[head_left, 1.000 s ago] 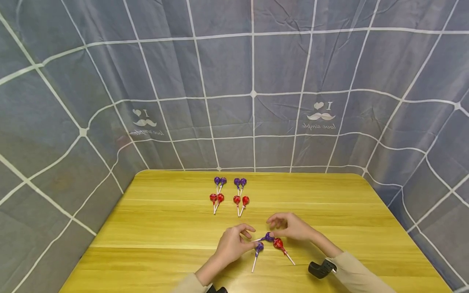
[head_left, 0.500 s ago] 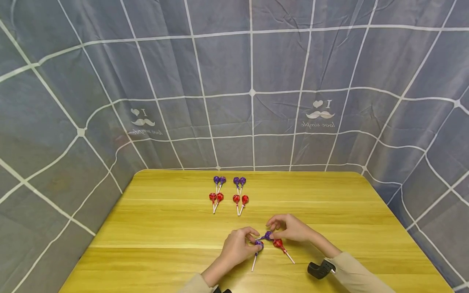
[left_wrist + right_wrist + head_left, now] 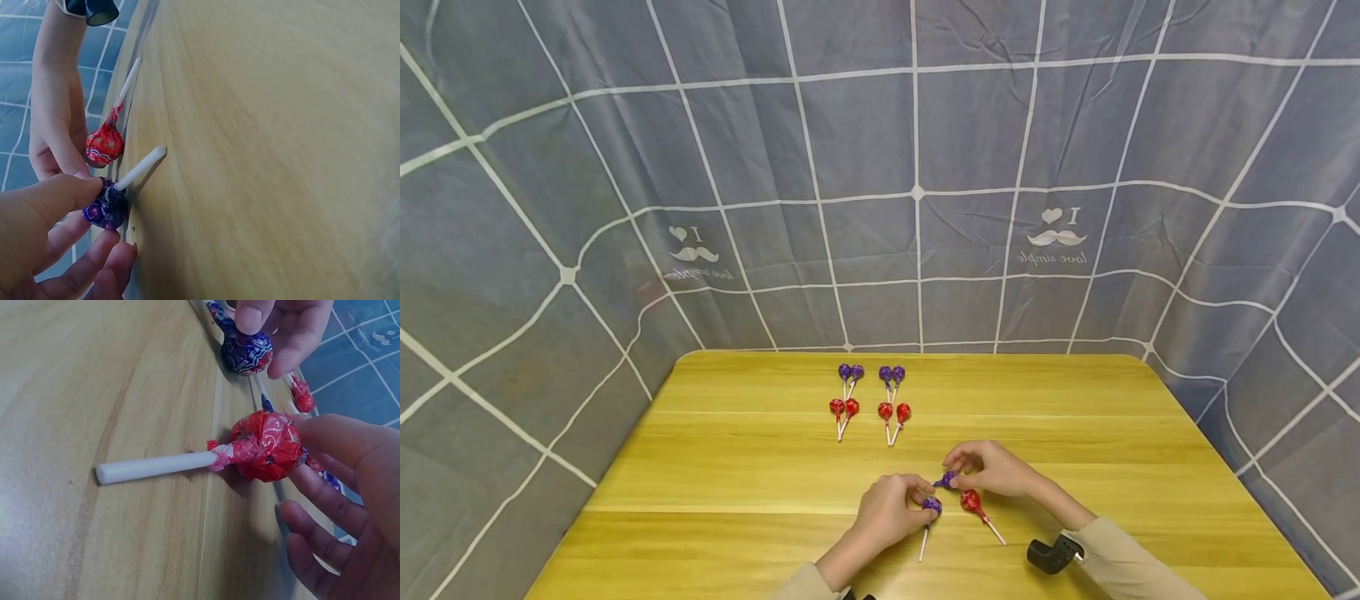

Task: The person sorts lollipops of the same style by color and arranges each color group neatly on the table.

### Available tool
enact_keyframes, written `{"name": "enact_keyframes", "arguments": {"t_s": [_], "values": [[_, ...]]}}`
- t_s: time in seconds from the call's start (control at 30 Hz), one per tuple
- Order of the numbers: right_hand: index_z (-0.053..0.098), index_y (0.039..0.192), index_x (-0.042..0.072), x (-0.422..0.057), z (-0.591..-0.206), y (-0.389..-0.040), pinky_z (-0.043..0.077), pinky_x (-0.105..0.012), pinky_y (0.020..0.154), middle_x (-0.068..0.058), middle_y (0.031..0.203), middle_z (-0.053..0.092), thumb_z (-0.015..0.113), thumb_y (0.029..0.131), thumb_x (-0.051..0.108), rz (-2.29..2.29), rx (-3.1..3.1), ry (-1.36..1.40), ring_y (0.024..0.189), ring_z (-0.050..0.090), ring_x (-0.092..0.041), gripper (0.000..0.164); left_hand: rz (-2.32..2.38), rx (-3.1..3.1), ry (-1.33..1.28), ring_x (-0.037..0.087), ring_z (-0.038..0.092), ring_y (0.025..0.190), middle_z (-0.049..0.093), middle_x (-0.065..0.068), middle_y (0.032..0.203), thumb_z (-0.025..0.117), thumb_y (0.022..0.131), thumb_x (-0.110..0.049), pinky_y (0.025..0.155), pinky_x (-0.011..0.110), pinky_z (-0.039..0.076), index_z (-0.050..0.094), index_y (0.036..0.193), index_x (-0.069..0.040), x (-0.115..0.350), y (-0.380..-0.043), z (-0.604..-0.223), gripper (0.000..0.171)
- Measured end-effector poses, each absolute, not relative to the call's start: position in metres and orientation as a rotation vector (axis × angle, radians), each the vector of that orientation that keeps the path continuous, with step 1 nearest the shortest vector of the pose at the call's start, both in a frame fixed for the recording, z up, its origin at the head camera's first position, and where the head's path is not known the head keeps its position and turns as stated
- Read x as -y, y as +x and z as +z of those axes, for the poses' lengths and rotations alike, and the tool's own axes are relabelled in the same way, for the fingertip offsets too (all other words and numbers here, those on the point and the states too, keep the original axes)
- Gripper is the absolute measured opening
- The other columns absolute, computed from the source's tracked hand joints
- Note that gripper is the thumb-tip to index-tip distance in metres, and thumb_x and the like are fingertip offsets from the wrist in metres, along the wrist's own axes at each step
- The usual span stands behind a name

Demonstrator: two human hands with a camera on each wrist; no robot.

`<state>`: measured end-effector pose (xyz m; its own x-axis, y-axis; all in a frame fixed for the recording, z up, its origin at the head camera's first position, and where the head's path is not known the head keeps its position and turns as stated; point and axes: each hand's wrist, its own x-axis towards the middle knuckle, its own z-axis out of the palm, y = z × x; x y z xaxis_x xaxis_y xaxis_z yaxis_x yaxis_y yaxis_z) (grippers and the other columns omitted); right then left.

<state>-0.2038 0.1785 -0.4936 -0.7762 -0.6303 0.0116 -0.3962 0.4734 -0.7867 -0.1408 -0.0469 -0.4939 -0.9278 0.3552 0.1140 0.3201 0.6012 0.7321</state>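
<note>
Near the front of the table, my left hand (image 3: 889, 510) pinches the wrapped head of a purple lollipop (image 3: 932, 505) between thumb and fingers. Its white stick points toward me, as the left wrist view also shows. Just beyond it, my right hand (image 3: 996, 469) pinches a second purple lollipop (image 3: 947, 480) by the head; that one's stick runs left and is mostly hidden behind the left fingers. A red lollipop (image 3: 972, 501) lies beneath the right hand, stick angled to the lower right. In the right wrist view this red lollipop (image 3: 267, 445) partly covers the right hand's purple one.
Farther back on the wooden table (image 3: 745, 467) lie two groups of lollipops. Each has a purple pair (image 3: 892, 373) behind a red pair (image 3: 894, 412), with sticks converging toward me. A grey gridded curtain (image 3: 880, 242) encloses the table's back and sides.
My left hand has shifted slightly right, its fingers closing on the nearer purple lollipop, whose head moved a little right. The right hand has barely moved.
</note>
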Motion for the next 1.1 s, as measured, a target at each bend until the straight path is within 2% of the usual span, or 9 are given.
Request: {"name": "enact_keyframes", "arguments": {"t_s": [0.33, 0.63, 0.93, 1.1], "values": [[0.070, 0.105, 0.010, -0.180, -0.496, -0.209, 0.046, -0.020, 0.068, 0.000, 0.093, 0.071, 0.074, 0.084, 0.023, -1.106, -2.546, -0.857, 0.077, 0.055, -0.002, 0.025, 1.187, -2.820, 0.553, -0.003, 0.050, 0.059, 0.070, -0.005, 0.077, 0.081, 0.074, -0.022, 0.051, 0.018, 0.037, 0.075, 0.092, -0.014, 0.051, -0.142, -0.493, 0.020], [0.069, 0.105, 0.009, -0.180, -0.498, -0.212, 0.045, -0.019, 0.061, 0.001, 0.085, 0.066, 0.075, 0.082, 0.017, -1.154, -2.576, -0.834, 0.070, 0.053, -0.002, 0.025, 1.184, -2.833, 0.500, -0.002, 0.047, 0.056, 0.069, -0.006, 0.074, 0.079, 0.074, -0.022, 0.051, 0.020, 0.036, 0.074, 0.092, -0.014, 0.056, -0.144, -0.492, 0.020], [0.069, 0.111, 0.004, -0.182, -0.502, -0.218, 0.048, -0.020, 0.072, -0.009, 0.106, 0.070, 0.070, 0.084, 0.010, -1.189, -2.620, -0.837, 0.084, 0.059, -0.003, 0.028, 1.106, -2.888, 0.497, -0.001, 0.048, 0.057, 0.068, -0.007, 0.074, 0.077, 0.075, -0.023, 0.050, 0.020, 0.036, 0.075, 0.096, -0.017, 0.060, -0.144, -0.490, 0.021], [0.068, 0.113, 0.003, -0.181, -0.505, -0.220, 0.050, -0.022, 0.077, -0.011, 0.110, 0.070, 0.071, 0.084, 0.011, -1.217, -2.613, -0.846, 0.089, 0.060, -0.004, 0.031, 1.072, -2.924, 0.489, -0.001, 0.046, 0.056, 0.066, -0.006, 0.075, 0.076, 0.076, -0.023, 0.048, 0.020, 0.035, 0.076, 0.094, -0.018, 0.064, -0.144, -0.490, 0.019]]}}
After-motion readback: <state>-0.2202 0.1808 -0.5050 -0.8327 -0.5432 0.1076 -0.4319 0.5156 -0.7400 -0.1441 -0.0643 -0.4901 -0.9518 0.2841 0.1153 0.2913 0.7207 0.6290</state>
